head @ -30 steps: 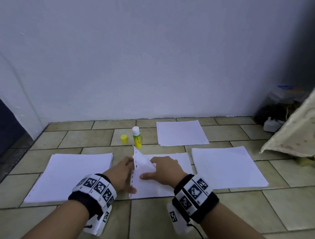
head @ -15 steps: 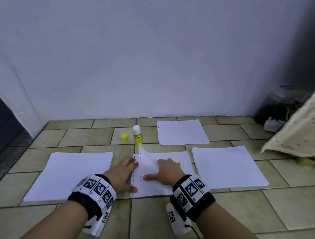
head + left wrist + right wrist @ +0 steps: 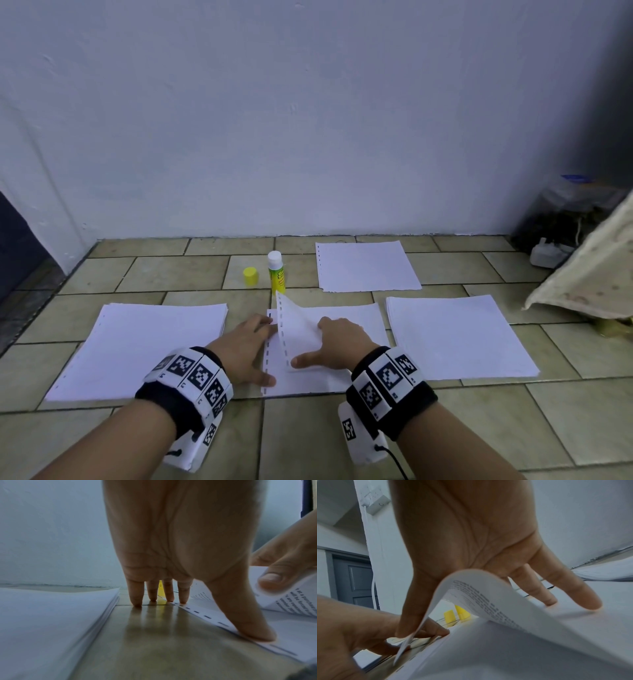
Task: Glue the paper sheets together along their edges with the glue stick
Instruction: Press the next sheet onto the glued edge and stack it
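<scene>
On the tiled floor [image 3: 191, 442], the centre sheets [image 3: 342, 377] lie between the two hands, their punched left edge running near to far. The left hand [image 3: 245, 349] sits just left of that edge with straight, spread fingers [image 3: 136, 595]: the thumb presses the punched strip near the viewer, the index tip touches the strip farther off, and the other fingertips rest on the tile beside it. The right hand [image 3: 337, 346] lies on the sheets to the right, and its thumb holds the top sheet [image 3: 296, 329] folded back, so that sheet's punched edge tilts up and rightward and the lower sheet's strip is bared. In the right wrist view the printed underside of the lifted sheet [image 3: 488, 601] curls under the palm, with the outer fingers [image 3: 573, 592] straight on the paper; neither hand is curled closed on anything.

The glue stick [image 3: 276, 274] stands upright, uncapped, just beyond the far left corner of these sheets, with its yellow cap [image 3: 250, 276] to its left. It lies straight ahead of the left hand's fingertips, along the line of the bared edge, and nearer that hand than the right. My judgement is that the left hand is better placed to fetch it, though releasing the strip could let the sheets shift.

Other stacks of paper lie left [image 3: 144, 346], right [image 3: 455, 335] and far right [image 3: 364, 265].
</scene>
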Demonstrator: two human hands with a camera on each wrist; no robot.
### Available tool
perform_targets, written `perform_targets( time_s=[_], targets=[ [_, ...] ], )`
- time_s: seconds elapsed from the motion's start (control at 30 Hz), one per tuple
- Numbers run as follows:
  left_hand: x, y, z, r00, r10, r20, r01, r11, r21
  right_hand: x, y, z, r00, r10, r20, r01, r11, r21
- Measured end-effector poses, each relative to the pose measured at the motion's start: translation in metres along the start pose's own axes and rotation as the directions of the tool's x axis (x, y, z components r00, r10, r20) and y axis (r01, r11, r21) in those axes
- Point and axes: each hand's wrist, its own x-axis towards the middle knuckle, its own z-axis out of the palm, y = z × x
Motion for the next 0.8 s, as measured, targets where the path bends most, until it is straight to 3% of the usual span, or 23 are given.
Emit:
perform_targets(
  time_s=[0.17, 0.37, 0.6, 0.8],
  targets=[
    [0.0, 0.001, -0.001, 1.0, 0.005, -0.008, -0.005, 1.0, -0.003, 0.0, 0.002, -0.001, 1.0, -0.015, -0.002, 0.015, 1.0, 0.001],
    [-0.002, 0.002, 0.0, 0.999, -0.032, -0.03, 0.03, 0.998, -0.052, -0.005, 0.002, -0.003, 0.999, -0.051, -0.015, 0.052, 0.99, 0.133],
    [-0.01, 0.001, 0.003, 0.996, -0.073, -0.055, 0.075, 0.996, 0.042, -0.01, 0.0, -0.006, 0.999, -0.05, -0.001, 0.05, 0.998, 0.042],
    [-0.009, 0.004, 0.0, 0.993, -0.101, -0.06, 0.099, 0.995, -0.03, -0.01, 0.0, -0.005, 0.998, -0.06, 0.021, 0.059, 0.998, 0.011]
  ],
)
